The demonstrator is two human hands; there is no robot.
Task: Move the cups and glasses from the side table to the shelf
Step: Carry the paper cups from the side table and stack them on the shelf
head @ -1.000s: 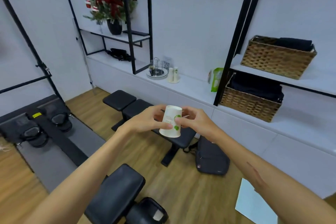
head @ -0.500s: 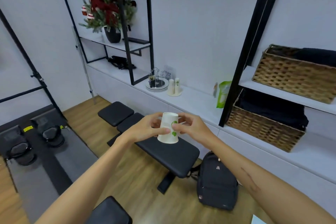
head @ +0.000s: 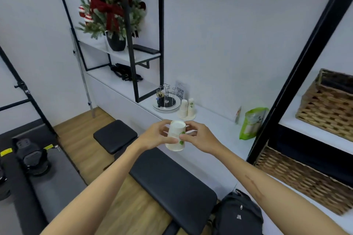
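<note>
Both hands are up in front of the chest, and between them sits a white paper cup with a green leaf print (head: 176, 136), turned upside down so its flat base faces up and its open mouth points at the floor. The left hand (head: 155, 136) curls its fingers round the cup's left flank; the right hand (head: 200, 137) pinches the right flank, thumb across the green print. So the grip is a two-handed one, pressed onto the cup from both sides, and the cup's long axis runs close to upright with a slight lean.

Now the relation that counts. Ahead of the grip and a little above it in the view, on the long white shelf (head: 215, 120), stand two short stacks of matching white paper cups (head: 187, 108), also mouth-down, on a small pale round coaster. Just left of those stacks is a round tray with a wire cup rack (head: 167, 99). Off to the right of the grip leans a green plastic pouch (head: 252, 123).

The stacks lie almost straight beyond the held cup, a touch to the right, so the right hand looks marginally nearer. The cup already matches the stacks' orientation; by this reading the coming move is a forward reach and a lowering onto the shelf or onto a stack, with little turning needed. A black padded bench (head: 172, 183) lies below the grip.
</note>
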